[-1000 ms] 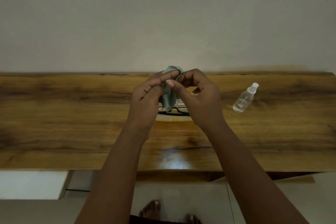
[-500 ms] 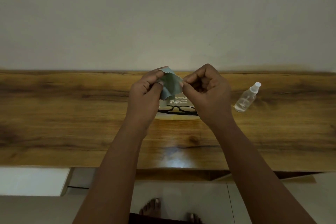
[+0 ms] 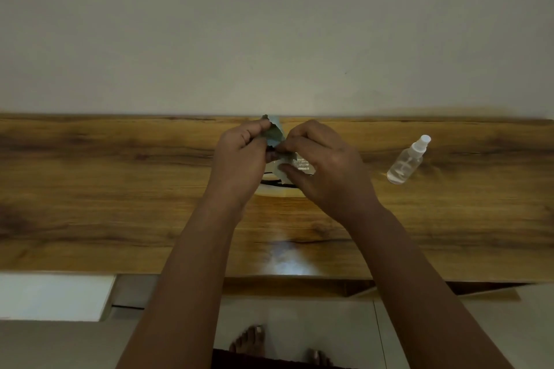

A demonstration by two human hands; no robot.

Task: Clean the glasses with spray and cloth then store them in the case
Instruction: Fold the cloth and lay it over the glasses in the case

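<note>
Head view, looking down on a wooden table (image 3: 120,189) set against a plain wall. Both hands raised over the middle of it, working a small grey-green cloth (image 3: 274,133). Left hand (image 3: 239,159) curled, thumb and fingers pinching the cloth's upper part, one corner poking up above the knuckles. Right hand (image 3: 317,165) also curled, thumb and forefinger nipping the cloth's lower edge just beside the left thumb, remaining fingers loosely bent below.

Glasses (image 3: 271,182) lying on the table under the hands, only a stretch of dark frame showing, on or in a pale case (image 3: 269,190); cannot tell which, since the hands cover most of it. Something with small printed lettering (image 3: 301,164) peeking out behind the right fingers. Spray bottle (image 3: 406,160) standing tilted-looking on the table well to the right, cap on, untouched.

Step in hand, by the look of it: opening out or folding the cloth ready for wiping, glasses not yet picked up. Next move probably calls for freeing one hand to lift the glasses by the frame, keeping fingers off the lenses, and a reach rightward for the bottle if spray has not gone on. No telling from here whether the lenses are already wet.
</note>
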